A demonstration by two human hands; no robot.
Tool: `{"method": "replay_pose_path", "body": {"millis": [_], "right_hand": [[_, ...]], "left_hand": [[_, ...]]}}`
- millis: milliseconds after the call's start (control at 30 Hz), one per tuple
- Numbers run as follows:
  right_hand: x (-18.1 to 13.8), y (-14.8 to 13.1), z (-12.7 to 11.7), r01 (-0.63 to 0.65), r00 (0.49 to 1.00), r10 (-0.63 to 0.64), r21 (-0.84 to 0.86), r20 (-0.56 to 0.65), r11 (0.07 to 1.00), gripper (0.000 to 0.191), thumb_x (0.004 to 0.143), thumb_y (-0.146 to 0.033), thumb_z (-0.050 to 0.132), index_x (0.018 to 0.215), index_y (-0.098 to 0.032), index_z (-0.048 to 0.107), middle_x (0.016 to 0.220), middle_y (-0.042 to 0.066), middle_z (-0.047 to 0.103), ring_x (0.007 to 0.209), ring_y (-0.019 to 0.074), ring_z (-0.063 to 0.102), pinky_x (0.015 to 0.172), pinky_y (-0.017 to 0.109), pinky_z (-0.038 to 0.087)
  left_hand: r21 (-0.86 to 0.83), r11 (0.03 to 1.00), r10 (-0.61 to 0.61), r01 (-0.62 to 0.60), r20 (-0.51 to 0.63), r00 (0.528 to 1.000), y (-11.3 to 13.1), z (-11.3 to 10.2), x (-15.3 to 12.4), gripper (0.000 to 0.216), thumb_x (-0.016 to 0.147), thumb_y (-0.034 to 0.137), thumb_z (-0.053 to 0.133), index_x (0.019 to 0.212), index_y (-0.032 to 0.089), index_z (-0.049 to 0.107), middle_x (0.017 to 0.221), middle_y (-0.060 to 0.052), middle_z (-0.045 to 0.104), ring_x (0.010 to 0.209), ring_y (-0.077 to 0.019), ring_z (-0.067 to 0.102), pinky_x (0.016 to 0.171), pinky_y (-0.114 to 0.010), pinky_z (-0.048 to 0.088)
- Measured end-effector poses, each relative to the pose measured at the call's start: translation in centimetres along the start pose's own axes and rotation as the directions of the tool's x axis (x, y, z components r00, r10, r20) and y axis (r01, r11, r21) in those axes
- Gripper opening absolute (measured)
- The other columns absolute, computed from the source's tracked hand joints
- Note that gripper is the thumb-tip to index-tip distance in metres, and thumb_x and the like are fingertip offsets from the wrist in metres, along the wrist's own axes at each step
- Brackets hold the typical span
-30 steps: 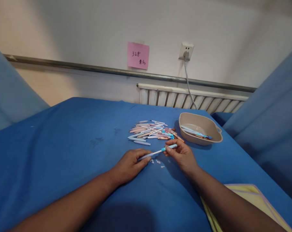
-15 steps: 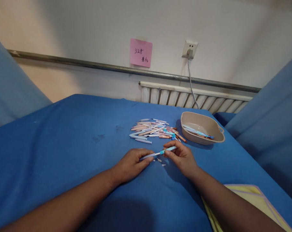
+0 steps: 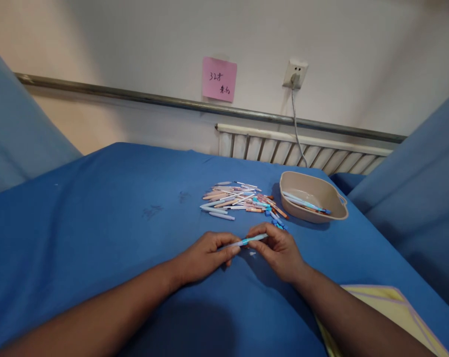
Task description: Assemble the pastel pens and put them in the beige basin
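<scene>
Both my hands hold one pale blue pen [image 3: 247,241] just above the blue cloth [image 3: 109,218]. My left hand [image 3: 205,258] pinches its lavender end with fingers curled. My right hand [image 3: 278,250] grips the teal end between thumb and fingers. Behind the hands lies a loose pile of pens and pen parts [image 3: 239,200] in pink, orange, white and blue. A few tiny white bits [image 3: 252,253] lie on the cloth under the pen.
A beige tray [image 3: 313,184] with a few pens in it stands at the right of the pile. A yellow cloth [image 3: 388,312] lies at the lower right. Beyond the far edge are a radiator [image 3: 302,151], a wall rail, a pink note [image 3: 219,79] and a socket.
Both hands have drawn closer together along the pen and slightly toward me. The view has shifted a little, so the pile and tray sit higher in the picture.
</scene>
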State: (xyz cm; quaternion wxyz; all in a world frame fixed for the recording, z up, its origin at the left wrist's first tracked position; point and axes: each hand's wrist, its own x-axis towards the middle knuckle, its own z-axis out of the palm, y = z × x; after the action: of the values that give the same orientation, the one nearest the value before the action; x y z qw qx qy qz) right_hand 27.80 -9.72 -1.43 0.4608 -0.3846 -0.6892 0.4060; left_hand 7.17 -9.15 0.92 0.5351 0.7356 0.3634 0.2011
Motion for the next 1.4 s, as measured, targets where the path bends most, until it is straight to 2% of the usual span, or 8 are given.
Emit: {"method": "replay_pose_path", "body": {"millis": [167, 400, 533, 633, 800, 900, 1300, 1400], "right_hand": [[-0.1, -0.6, -0.1, 0.1, 0.995, -0.1, 0.007, 0.029, 0.995, 0.008, 0.082, -0.024, 0.061, 0.088, -0.019, 0.063, 0.086, 0.004, 0.064, 0.078, 0.0155, 0.061, 0.067, 0.027, 0.051], [-0.2, -1.1, -0.4, 0.168, 0.985, -0.163, -0.069, 0.063, 0.983, 0.008, 0.084, -0.021, 0.059, 0.09, -0.02, 0.064, 0.087, 0.005, 0.066, 0.082, 0.0164, 0.061, 0.071, 0.029, 0.05], [-0.2, -0.9, -0.4, 0.147, 0.987, -0.141, -0.084, 0.078, 0.986, 0.007, 0.084, -0.021, 0.059, 0.089, -0.02, 0.064, 0.087, 0.005, 0.065, 0.08, 0.0159, 0.062, 0.069, 0.028, 0.05], [-0.3, -0.7, -0.1, 0.069, 0.996, -0.066, -0.044, 0.068, 0.997, 0.009, 0.083, -0.024, 0.06, 0.091, -0.02, 0.062, 0.085, 0.004, 0.065, 0.077, 0.0154, 0.062, 0.069, 0.028, 0.05], [-0.2, -0.5, 0.7, -0.054, 0.998, 0.06, 0.274, -0.014, 0.96, 0.035, 0.076, -0.024, 0.068, 0.106, -0.022, 0.05, 0.083, 0.001, 0.066, 0.074, 0.0142, 0.063, 0.07, 0.028, 0.051], [0.0, -0.5, 0.8, -0.065, 0.993, 0.097, 0.386, -0.065, 0.92, 0.037, 0.073, -0.024, 0.071, 0.102, -0.022, 0.048, 0.079, -0.001, 0.067, 0.068, 0.0127, 0.061, 0.067, 0.028, 0.05], [1.1, -0.3, -0.6, -0.012, 0.947, 0.135, 0.392, -0.29, 0.92, 0.023, 0.069, -0.031, 0.075, 0.08, -0.02, 0.058, 0.072, -0.002, 0.064, 0.064, 0.0115, 0.058, 0.062, 0.024, 0.048], [1.5, 0.0, -1.8, -0.022, 0.915, 0.178, 0.395, -0.361, 0.918, 0.021, 0.073, -0.035, 0.071, 0.078, -0.018, 0.059, 0.073, 0.0, 0.064, 0.063, 0.0108, 0.057, 0.061, 0.024, 0.048]], "left_hand": [[-0.119, 0.991, -0.047, 0.054, 0.058, 0.997, -0.1, -0.1, 0.0, 0.034, 0.09, 0.044, 0.046, 0.092, 0.012, 0.06, 0.061, 0.003, 0.053, 0.051, -0.0071, 0.042, 0.049, -0.018, 0.034], [-0.148, 0.986, -0.06, 0.072, 0.084, 0.995, -0.1, -0.1, 0.0, 0.036, 0.09, 0.045, 0.046, 0.095, 0.012, 0.06, 0.059, 0.003, 0.054, 0.047, -0.0064, 0.039, 0.045, -0.018, 0.03], [-0.135, 0.989, -0.047, 0.057, 0.075, 0.996, 0.0, 0.1, -0.1, 0.036, 0.09, 0.045, 0.045, 0.093, 0.013, 0.059, 0.059, 0.003, 0.053, 0.049, -0.0068, 0.04, 0.047, -0.018, 0.031], [-0.116, 0.992, -0.041, 0.047, 0.049, 0.998, 0.1, 0.3, -0.2, 0.034, 0.09, 0.045, 0.045, 0.09, 0.013, 0.058, 0.061, 0.004, 0.052, 0.051, -0.0069, 0.04, 0.049, -0.018, 0.032], [-0.11, 0.992, -0.058, 0.065, 0.064, 0.996, 0.4, 0.4, -0.2, 0.033, 0.09, 0.047, 0.044, 0.096, 0.016, 0.054, 0.066, 0.004, 0.054, 0.051, -0.0065, 0.04, 0.048, -0.018, 0.031], [-0.12, 0.991, -0.055, 0.062, 0.059, 0.997, 0.3, 0.2, -0.2, 0.033, 0.091, 0.046, 0.044, 0.099, 0.017, 0.053, 0.068, 0.004, 0.053, 0.052, -0.0068, 0.042, 0.048, -0.018, 0.032], [-0.162, 0.983, -0.087, 0.088, 0.014, 0.996, -0.1, -0.1, 0.1, 0.038, 0.09, 0.046, 0.045, 0.116, 0.018, 0.051, 0.068, 0.004, 0.051, 0.052, -0.0073, 0.041, 0.048, -0.018, 0.032], [-0.152, 0.983, -0.102, 0.101, -0.001, 0.995, -0.2, -0.2, 0.1, 0.04, 0.09, 0.046, 0.046, 0.116, 0.017, 0.051, 0.068, 0.004, 0.051, 0.053, -0.0073, 0.04, 0.047, -0.018, 0.031]]}}
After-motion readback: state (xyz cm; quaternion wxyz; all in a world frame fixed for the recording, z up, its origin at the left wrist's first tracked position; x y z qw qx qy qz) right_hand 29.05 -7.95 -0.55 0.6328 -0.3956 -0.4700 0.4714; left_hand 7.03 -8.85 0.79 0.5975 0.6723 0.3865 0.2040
